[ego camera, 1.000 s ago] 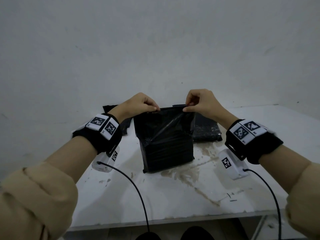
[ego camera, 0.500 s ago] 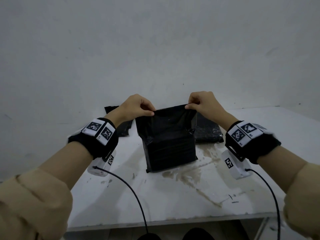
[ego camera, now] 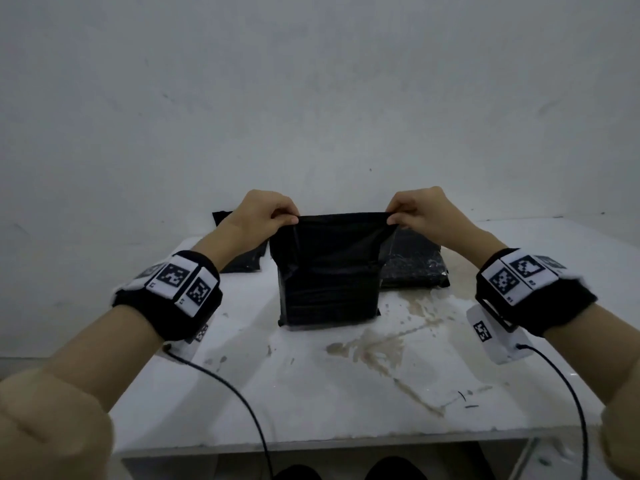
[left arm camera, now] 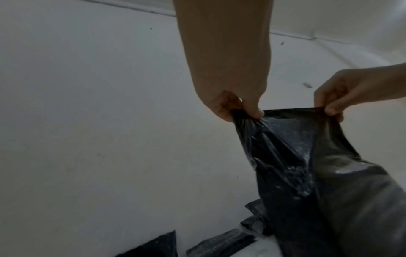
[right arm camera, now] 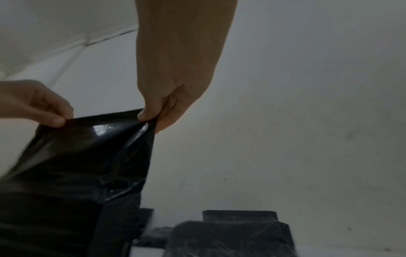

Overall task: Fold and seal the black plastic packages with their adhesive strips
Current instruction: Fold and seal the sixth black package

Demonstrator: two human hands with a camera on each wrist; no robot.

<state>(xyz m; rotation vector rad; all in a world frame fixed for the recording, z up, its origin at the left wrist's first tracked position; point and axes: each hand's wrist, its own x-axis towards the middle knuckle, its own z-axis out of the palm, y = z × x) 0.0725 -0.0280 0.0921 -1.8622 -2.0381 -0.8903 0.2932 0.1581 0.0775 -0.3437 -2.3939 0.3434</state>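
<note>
A filled black plastic package [ego camera: 329, 285] stands upright in the middle of the white table [ego camera: 311, 393], its top flap pulled up and taut. My left hand [ego camera: 268, 216] pinches the flap's top left corner between thumb and fingers. My right hand [ego camera: 414, 211] pinches the top right corner the same way. The left wrist view shows the left hand [left arm camera: 239, 109] gripping the crinkled corner of the package [left arm camera: 307, 165], and the right wrist view shows the right hand [right arm camera: 158, 113] holding the glossy flap of the package [right arm camera: 87, 156]. The adhesive strip cannot be made out.
Another black package [ego camera: 412, 268] lies behind on the right and one [ego camera: 242, 261] behind on the left, both near the wall. The tabletop has brown stains and scuffs. Wrist camera cables hang over the front edge.
Both hands have drawn the flap's top edge straighter and tighter, moving slightly apart. The package stands a little more upright than a second ago.
</note>
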